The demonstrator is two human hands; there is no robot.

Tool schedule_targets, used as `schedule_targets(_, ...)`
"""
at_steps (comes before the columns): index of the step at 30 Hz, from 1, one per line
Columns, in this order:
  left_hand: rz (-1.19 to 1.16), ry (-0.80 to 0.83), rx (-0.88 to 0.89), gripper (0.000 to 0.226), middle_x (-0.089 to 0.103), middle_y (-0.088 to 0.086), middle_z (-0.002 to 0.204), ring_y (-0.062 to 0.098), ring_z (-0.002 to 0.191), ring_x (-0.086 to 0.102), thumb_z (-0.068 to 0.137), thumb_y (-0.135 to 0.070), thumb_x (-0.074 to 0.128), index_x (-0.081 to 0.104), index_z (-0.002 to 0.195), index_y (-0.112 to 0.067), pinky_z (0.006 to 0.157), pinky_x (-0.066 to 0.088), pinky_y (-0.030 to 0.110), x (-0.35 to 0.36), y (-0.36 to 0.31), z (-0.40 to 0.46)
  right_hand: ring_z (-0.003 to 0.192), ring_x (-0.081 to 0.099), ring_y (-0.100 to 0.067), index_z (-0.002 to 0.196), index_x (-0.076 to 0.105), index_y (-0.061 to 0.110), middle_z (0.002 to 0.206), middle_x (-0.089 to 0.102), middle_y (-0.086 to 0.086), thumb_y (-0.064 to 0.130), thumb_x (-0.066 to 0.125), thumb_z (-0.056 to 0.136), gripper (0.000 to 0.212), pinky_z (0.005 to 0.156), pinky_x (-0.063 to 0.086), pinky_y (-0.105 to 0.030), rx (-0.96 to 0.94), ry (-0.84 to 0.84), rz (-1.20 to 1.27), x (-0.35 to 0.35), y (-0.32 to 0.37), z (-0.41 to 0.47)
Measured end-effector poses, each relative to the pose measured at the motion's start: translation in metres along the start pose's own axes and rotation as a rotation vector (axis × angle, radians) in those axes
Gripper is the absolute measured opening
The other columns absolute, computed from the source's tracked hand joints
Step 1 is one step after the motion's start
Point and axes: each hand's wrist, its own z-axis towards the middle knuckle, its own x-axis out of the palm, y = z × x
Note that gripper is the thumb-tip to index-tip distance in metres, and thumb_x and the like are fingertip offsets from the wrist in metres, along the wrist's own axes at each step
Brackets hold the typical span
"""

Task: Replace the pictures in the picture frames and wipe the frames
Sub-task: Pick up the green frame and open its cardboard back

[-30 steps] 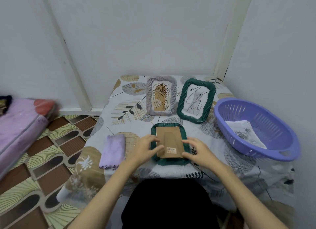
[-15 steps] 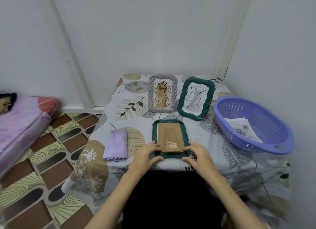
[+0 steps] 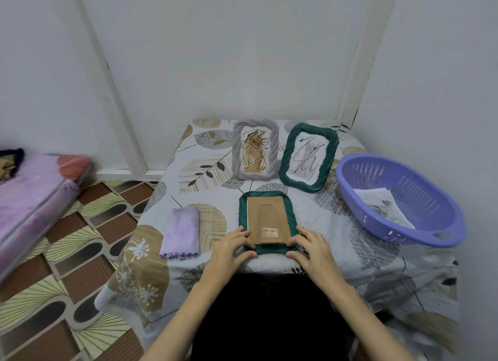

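The face-down green frame [image 3: 265,220] hides its picture under the cardboard backing [image 3: 268,219]. At nine o'clock the mattress [image 3: 32,196] is blurred and cut by the edge. The barcode label [image 3: 270,232] print is too small to read.

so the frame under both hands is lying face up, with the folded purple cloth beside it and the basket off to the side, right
Not quite: the head view shows the green frame under the left hand and right hand lying face down, its brown backing up. The folded purple cloth beside it and the basket are as you say.
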Motion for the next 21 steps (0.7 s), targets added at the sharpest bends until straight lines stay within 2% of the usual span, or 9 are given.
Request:
schedule_targets(3,-0.048,-0.034,-0.024,0.042,0.064,-0.007,0.11,0.007,0.112,0.055,0.074,-0.049,0.065,0.068,0.098,-0.016,0.098,0.039,0.016,-0.003,-0.006,0.001,0.118,0.048,-0.025,0.087,0.069,0.021,0.117,0.063,-0.006,0.062,0.044,0.068,0.052,0.098,0.024,-0.023,-0.005,-0.047,0.016,-0.006,0.003,0.003)
schedule_targets(5,-0.086,-0.107,-0.089,0.046,0.062,-0.007,0.112,0.008,0.108,0.055,0.081,-0.053,0.053,0.064,0.105,-0.015,0.097,0.041,0.023,-0.003,-0.014,0.01,0.119,0.045,-0.023,0.088,0.069,0.022,0.116,0.062,-0.004,0.066,0.039,0.07,0.056,0.1,0.025,-0.026,0.022,-0.116,0.038,-0.01,0.01,0.01)
schedule_targets(7,-0.046,-0.127,-0.175,0.036,0.055,-0.001,0.127,0.012,0.122,0.047,0.091,-0.042,0.05,0.064,0.109,-0.015,0.106,0.034,0.031,0.0,-0.019,0.023,0.124,0.04,-0.022,0.09,0.069,0.022,0.121,0.058,-0.005,0.07,0.031,0.071,0.064,0.105,0.028,-0.034,0.082,-0.125,0.059,-0.009,0.018,0.021)
schedule_targets(9,0.032,-0.075,-0.25,0.034,0.043,0.004,0.142,0.018,0.136,0.03,0.091,-0.04,0.05,0.065,0.11,-0.016,0.114,0.022,0.034,0.005,-0.021,0.035,0.129,0.034,-0.02,0.093,0.07,0.022,0.129,0.053,-0.005,0.071,0.028,0.072,0.068,0.107,0.027,-0.036,0.129,-0.081,0.066,-0.005,0.025,0.032)
schedule_targets(11,0.041,-0.041,-0.292,0.032,0.036,0.005,0.147,0.02,0.143,0.017,0.087,-0.04,0.058,0.067,0.107,-0.017,0.116,0.014,0.034,0.011,-0.022,0.04,0.133,0.031,-0.023,0.093,0.071,0.02,0.136,0.048,-0.008,0.063,0.047,0.076,0.052,0.11,0.025,-0.036,0.178,-0.049,0.1,0.0,0.032,0.039)
schedule_targets(13,0.005,-0.073,-0.295,0.028,0.034,0.006,0.148,0.02,0.144,0.012,0.081,-0.035,0.067,0.069,0.1,-0.016,0.115,0.012,0.031,0.015,-0.022,0.04,0.133,0.032,-0.025,0.091,0.072,0.016,0.138,0.046,-0.012,0.042,0.067,0.078,0.029,0.111,0.024,-0.035,0.208,-0.083,0.164,0.004,0.037,0.042)
schedule_targets(16,-0.095,-0.132,-0.286,0.024,0.03,0.007,0.15,0.019,0.145,0.008,0.077,-0.029,0.073,0.069,0.095,-0.014,0.114,0.011,0.03,0.016,-0.025,0.037,0.13,0.037,-0.023,0.088,0.071,0.011,0.13,0.051,-0.016,0.026,0.074,0.075,0.021,0.107,0.027,-0.029,0.226,-0.129,0.276,0.004,0.039,0.038)
schedule_targets(18,-0.147,-0.153,-0.28,0.022,0.028,0.006,0.151,0.018,0.145,0.007,0.075,-0.027,0.075,0.068,0.094,-0.017,0.113,0.011,0.029,0.015,-0.029,0.035,0.128,0.041,-0.022,0.086,0.07,0.01,0.123,0.055,-0.016,0.022,0.075,0.074,0.018,0.101,0.029,-0.026,0.229,-0.161,0.325,0.001,0.041,0.035)
schedule_targets(21,-0.216,-0.147,-0.269,0.018,0.03,0.003,0.15,0.016,0.144,0.01,0.073,-0.025,0.076,0.063,0.086,-0.026,0.109,0.012,0.025,0.01,-0.036,0.035,0.123,0.048,-0.02,0.079,0.065,0.017,0.116,0.061,-0.011,0.021,0.077,0.072,0.014,0.098,0.036,-0.028,0.226,-0.184,0.384,-0.003,0.044,0.034)
